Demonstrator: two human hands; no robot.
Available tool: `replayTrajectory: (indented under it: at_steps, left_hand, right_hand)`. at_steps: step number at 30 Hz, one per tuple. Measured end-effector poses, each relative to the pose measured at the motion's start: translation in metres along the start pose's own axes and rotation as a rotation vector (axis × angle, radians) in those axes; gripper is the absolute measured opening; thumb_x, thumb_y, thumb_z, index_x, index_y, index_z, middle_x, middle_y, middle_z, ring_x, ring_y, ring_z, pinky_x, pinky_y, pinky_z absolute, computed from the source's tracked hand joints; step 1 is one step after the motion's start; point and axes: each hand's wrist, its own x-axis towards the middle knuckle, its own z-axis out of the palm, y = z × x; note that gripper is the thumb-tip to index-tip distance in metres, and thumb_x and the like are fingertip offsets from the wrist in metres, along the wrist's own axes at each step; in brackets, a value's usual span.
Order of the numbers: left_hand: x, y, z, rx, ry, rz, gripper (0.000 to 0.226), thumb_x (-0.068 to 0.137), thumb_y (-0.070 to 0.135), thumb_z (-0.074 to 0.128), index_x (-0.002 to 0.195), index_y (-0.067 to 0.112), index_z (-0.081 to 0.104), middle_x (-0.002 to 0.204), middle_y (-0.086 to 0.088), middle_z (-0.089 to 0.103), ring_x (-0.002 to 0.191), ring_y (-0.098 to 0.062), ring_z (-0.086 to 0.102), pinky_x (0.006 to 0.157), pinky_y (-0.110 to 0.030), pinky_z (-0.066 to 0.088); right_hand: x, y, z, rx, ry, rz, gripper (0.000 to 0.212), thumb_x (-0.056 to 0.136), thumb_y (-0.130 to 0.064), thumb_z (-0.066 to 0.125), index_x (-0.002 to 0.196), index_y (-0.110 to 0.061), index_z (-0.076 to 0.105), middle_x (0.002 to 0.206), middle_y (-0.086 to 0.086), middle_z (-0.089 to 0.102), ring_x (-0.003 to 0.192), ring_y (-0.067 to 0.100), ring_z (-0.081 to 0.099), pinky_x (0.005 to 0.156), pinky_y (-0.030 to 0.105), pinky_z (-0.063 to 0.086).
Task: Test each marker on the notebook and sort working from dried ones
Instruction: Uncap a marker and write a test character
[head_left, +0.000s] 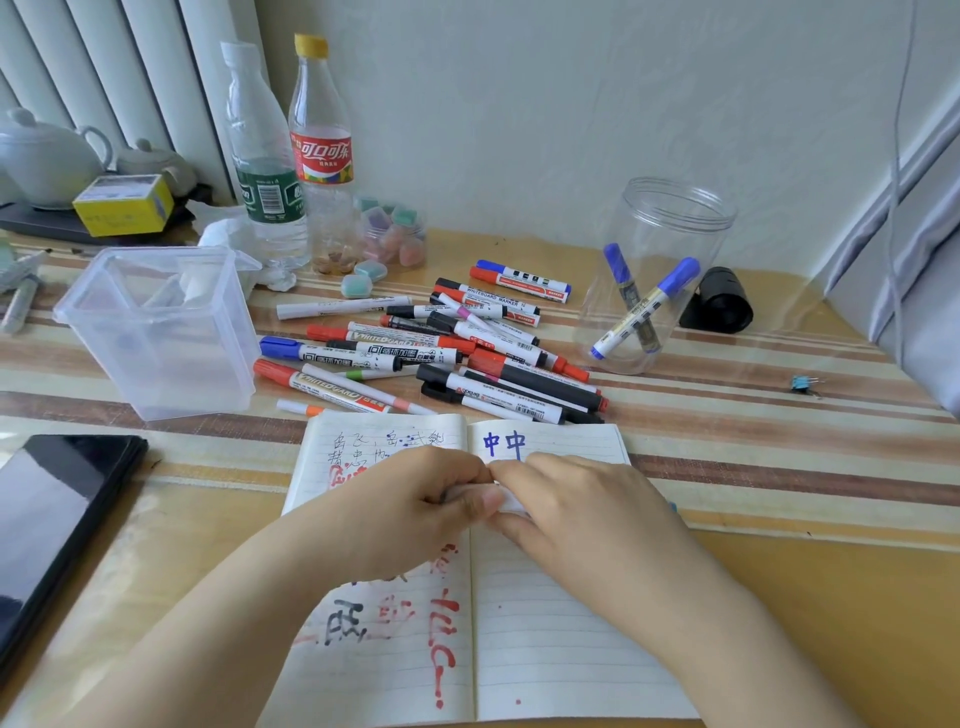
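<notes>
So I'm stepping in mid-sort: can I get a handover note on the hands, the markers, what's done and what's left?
Left hand and right hand both grip one white marker over the open notebook.
Round jar holds two blue markers.
Square tub: contents unclear.
Done: two blue test marks on the right page.
Left: the pile behind the notebook.

Both hands meet over open notebook (545, 623) at centre; left hand (415, 509) and right hand (582, 509) grip white marker (511, 503) between them. Marker pile (441, 348) at 12 o'clock. Round jar (660, 275) at 2 o'clock holds two blue markers. Square tub (156, 332) at 10 o'clock. Tablet (52, 530) at 9 o'clock.
</notes>
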Motion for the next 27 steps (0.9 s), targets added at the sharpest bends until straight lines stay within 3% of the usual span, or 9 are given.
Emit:
replayTrajectory:
  at_steps: [1, 3, 8, 11, 14, 17, 19, 24, 27]
  left_hand:
    - [0.000, 0.000, 0.000, 0.007, 0.010, 0.004, 0.029, 0.095, 0.034, 0.043, 0.081, 0.013, 0.057, 0.056, 0.004, 0.049, 0.048, -0.006, 0.045, 0.048, -0.024, 0.040]
    - [0.000, 0.002, 0.000, 0.038, 0.027, 0.018, 0.027, 0.095, 0.031, 0.043, 0.084, 0.011, 0.059, 0.056, 0.006, 0.048, 0.046, -0.002, 0.044, 0.045, -0.014, 0.035]
    - [0.000, 0.001, -0.003, -0.046, 0.003, 0.041, 0.033, 0.094, 0.032, 0.043, 0.082, 0.005, 0.058, 0.057, -0.009, 0.049, 0.047, -0.008, 0.041, 0.046, -0.020, 0.035]
    - [-0.001, -0.001, -0.005, -0.084, -0.002, 0.046, 0.040, 0.088, 0.045, 0.039, 0.082, 0.011, 0.060, 0.051, 0.000, 0.048, 0.048, -0.014, 0.043, 0.047, -0.026, 0.038]
    - [0.000, 0.000, -0.002, -0.091, 0.023, 0.049, 0.033, 0.092, 0.040, 0.041, 0.079, 0.015, 0.060, 0.053, 0.000, 0.047, 0.047, -0.011, 0.041, 0.046, -0.026, 0.038]
    - [0.001, 0.000, -0.001, -0.061, 0.063, 0.013, 0.030, 0.092, 0.039, 0.041, 0.076, 0.021, 0.058, 0.056, -0.001, 0.045, 0.044, -0.005, 0.039, 0.044, -0.015, 0.034]
    - [0.000, -0.003, -0.005, -0.101, 0.112, -0.024, 0.032, 0.087, 0.048, 0.038, 0.074, 0.027, 0.059, 0.056, 0.000, 0.044, 0.044, -0.003, 0.040, 0.046, -0.015, 0.036]
    - [-0.002, -0.009, -0.010, -0.073, 0.325, -0.017, 0.036, 0.089, 0.048, 0.036, 0.079, 0.021, 0.059, 0.058, 0.006, 0.044, 0.050, -0.002, 0.044, 0.050, -0.014, 0.037]
    - [-0.002, -0.004, 0.003, 0.045, 0.363, 0.177, 0.046, 0.089, 0.060, 0.028, 0.081, 0.023, 0.054, 0.065, 0.010, 0.049, 0.064, -0.006, 0.048, 0.060, -0.018, 0.040]
  right_hand:
    - [-0.001, 0.001, 0.003, -0.026, -0.001, -0.031, 0.014, 0.076, -0.035, 0.061, 0.073, -0.022, 0.064, 0.053, -0.008, 0.051, 0.042, 0.013, 0.054, 0.036, 0.019, 0.028]
    - [-0.002, -0.001, 0.004, -0.054, -0.009, -0.068, 0.023, 0.064, -0.024, 0.080, 0.071, -0.018, 0.059, 0.055, -0.007, 0.051, 0.042, 0.013, 0.053, 0.034, 0.020, 0.030]
    - [0.003, -0.001, -0.008, -0.061, -0.022, -0.045, 0.033, 0.087, -0.037, 0.037, 0.069, -0.018, 0.057, 0.044, -0.004, 0.050, 0.031, 0.018, 0.046, 0.038, 0.021, 0.017]
    - [0.005, 0.003, -0.012, -0.051, -0.083, -0.051, 0.044, 0.086, -0.045, 0.032, 0.088, -0.022, 0.070, 0.041, -0.003, 0.051, 0.030, 0.019, 0.048, 0.036, 0.021, 0.018]
    - [0.008, 0.006, -0.013, 0.018, -0.129, -0.048, 0.051, 0.085, -0.049, 0.033, 0.106, -0.021, 0.070, 0.047, -0.004, 0.057, 0.035, 0.020, 0.054, 0.036, 0.021, 0.026]
    - [0.009, 0.007, -0.025, 0.086, -0.238, 0.035, 0.066, 0.088, -0.062, 0.036, 0.139, -0.021, 0.037, 0.082, -0.004, 0.067, 0.074, 0.020, 0.066, 0.055, 0.031, 0.046]
    - [0.003, 0.014, -0.033, 0.173, -0.353, 0.148, 0.071, 0.087, -0.061, 0.043, 0.143, -0.028, 0.013, 0.088, -0.009, 0.058, 0.083, 0.016, 0.060, 0.066, 0.033, 0.046]
    - [-0.009, 0.042, -0.041, 0.733, -0.365, 0.400, 0.046, 0.096, -0.024, 0.038, 0.122, -0.053, 0.013, 0.096, -0.018, 0.062, 0.080, 0.009, 0.058, 0.080, 0.037, 0.051]
    - [-0.003, 0.047, -0.044, 1.183, -0.169, 0.428, 0.035, 0.098, -0.011, 0.043, 0.107, -0.044, 0.035, 0.101, -0.004, 0.070, 0.075, 0.010, 0.062, 0.075, 0.028, 0.052]
